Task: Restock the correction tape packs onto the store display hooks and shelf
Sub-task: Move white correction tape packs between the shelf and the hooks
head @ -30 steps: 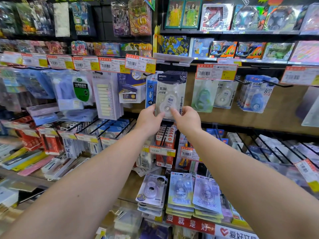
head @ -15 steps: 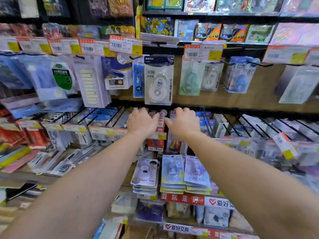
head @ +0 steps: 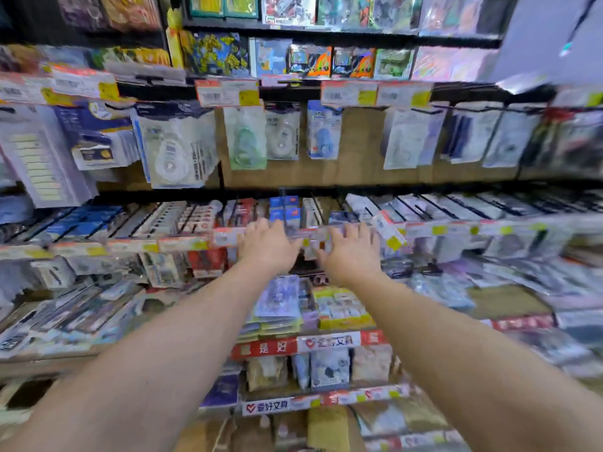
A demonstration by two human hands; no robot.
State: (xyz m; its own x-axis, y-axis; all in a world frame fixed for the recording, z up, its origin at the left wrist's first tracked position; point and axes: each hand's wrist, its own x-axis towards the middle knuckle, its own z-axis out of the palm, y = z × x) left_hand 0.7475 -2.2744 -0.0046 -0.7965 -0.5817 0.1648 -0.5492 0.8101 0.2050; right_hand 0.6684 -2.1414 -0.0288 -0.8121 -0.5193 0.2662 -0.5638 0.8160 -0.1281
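A white correction tape pack in clear plastic (head: 176, 148) hangs upright, upper left; the left hand (head: 266, 247) and right hand (head: 352, 252) reach forward at centre, fingers spread, holding nothing.

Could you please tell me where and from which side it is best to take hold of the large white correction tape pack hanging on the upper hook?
Probably the bottom edge of the correction tape pack, from the front and below: it hangs flat, facing out, its lower part free.
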